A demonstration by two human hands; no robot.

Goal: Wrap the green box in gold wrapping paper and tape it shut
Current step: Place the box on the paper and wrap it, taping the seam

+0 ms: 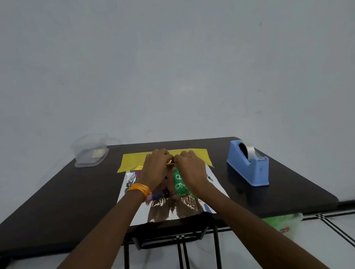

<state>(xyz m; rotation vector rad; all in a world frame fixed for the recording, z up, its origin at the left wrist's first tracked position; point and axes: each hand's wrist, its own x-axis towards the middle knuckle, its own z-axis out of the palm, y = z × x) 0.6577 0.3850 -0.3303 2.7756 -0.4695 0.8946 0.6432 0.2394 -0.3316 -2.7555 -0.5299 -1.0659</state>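
The gold wrapping paper [133, 160] lies in the middle of the dark table [64, 198], its far strip showing yellow and its shiny inner side facing up toward me. The green box [180, 184] with white print shows between my wrists on the shiny sheet, mostly hidden by my hands. My left hand [155, 167], with orange bangles on the wrist, and my right hand [191, 167] meet above the box's far end. The fingertips of both hands pinch a thin edge of the paper there.
A blue tape dispenser [248, 166] with a roll of tape stands at the right of the table. A clear plastic container [90, 151] sits at the back left corner. A green bag [282, 223] lies on the tiled floor below the table's right side.
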